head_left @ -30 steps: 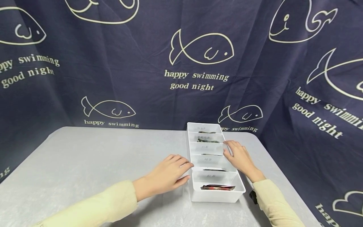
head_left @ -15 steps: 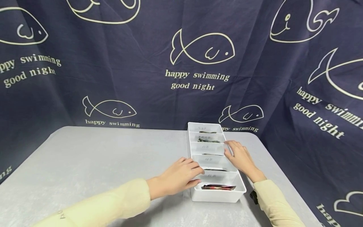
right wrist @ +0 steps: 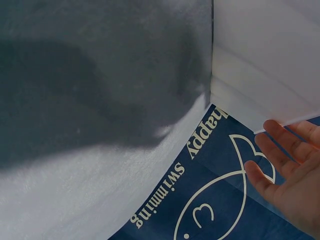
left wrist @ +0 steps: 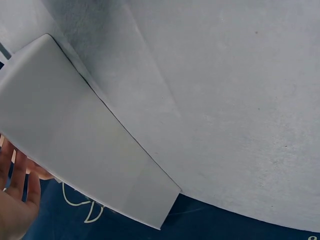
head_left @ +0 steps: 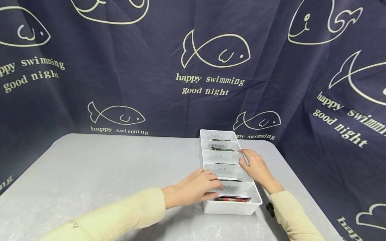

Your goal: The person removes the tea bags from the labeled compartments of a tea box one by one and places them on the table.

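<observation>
Okay, so the pale grey surface (head_left: 120, 180) carries a long white five-section organizer (head_left: 230, 209), off to the person's right. The right hand (head_left: 255, 170) is at its right rim, fingers loosely bent and gripping nothing I can see; I'd use it as a light brace. The left hand (head_left: 197, 187) reaches over the front section (head_left: 242, 188), thumb and fingers apart, nothing between them. The red-and-dark tea sachets (head_left: 233, 199) sit in there bunched together, so I'd pinch one by its top edge and peel it away from its neighbours first.
</observation>
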The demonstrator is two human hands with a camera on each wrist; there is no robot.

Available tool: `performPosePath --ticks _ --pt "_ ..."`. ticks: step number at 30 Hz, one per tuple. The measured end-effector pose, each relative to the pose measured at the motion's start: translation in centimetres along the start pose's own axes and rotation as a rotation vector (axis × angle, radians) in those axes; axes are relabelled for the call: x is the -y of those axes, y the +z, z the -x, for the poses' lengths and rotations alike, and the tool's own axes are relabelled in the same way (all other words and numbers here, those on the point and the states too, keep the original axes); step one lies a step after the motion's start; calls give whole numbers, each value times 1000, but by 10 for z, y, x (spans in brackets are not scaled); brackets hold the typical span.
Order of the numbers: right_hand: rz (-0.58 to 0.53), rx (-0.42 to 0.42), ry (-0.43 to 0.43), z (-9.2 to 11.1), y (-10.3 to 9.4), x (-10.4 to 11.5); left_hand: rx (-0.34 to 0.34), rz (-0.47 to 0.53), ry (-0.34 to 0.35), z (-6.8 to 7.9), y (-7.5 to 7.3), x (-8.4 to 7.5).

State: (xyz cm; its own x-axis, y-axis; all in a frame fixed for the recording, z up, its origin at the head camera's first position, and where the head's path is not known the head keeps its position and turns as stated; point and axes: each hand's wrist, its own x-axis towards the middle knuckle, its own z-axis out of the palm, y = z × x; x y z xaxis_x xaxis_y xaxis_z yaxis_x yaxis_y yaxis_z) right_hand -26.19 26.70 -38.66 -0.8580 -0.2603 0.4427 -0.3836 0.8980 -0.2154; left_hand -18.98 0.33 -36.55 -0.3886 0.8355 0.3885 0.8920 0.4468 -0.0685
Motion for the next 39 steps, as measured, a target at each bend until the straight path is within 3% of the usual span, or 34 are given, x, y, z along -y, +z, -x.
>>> performPosePath --ticks 9,19,27,39 --pt "-7 -8 2 1 0 1 40 2 49 -2 2 -1" --pt "-24 -26 3 1 1 1 34 34 63 -3 6 -1" --pt "-34 -40 -7 1 2 1 7 52 27 -2 7 -2" --pt "-41 -29 -1 1 2 0 -53 175 -73 -3 9 -4"
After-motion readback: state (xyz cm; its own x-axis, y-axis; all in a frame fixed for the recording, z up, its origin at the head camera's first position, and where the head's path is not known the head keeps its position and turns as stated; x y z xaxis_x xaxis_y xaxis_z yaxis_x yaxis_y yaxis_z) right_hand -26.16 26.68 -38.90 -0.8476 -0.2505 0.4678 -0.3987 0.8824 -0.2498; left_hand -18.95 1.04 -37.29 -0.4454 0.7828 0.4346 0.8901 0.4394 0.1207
